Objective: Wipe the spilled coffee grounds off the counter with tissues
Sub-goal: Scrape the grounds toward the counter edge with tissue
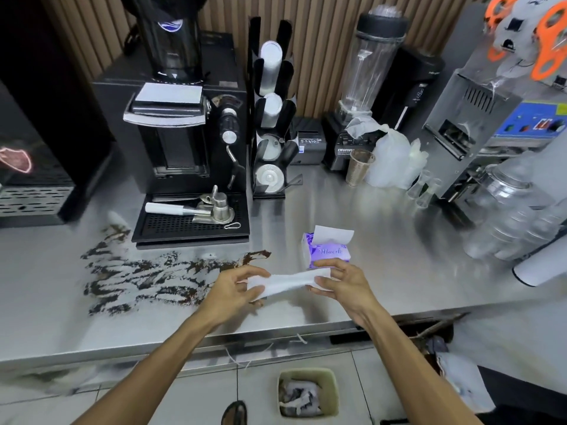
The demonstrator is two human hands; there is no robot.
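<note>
On the steel surface, left of centre, the coffee grounds are spread wide toward the front edge, so some could be swept onto the floor. One thin tissue is pinched at both ends by the fingers of the left hand and right hand; it may be torn.

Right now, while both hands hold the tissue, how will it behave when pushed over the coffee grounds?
The tissue is probably floppy and very light: it twists between the left hand and the right hand. Pushed, it would likely crumple. The coffee grounds look smeared, so it may tear.
</note>
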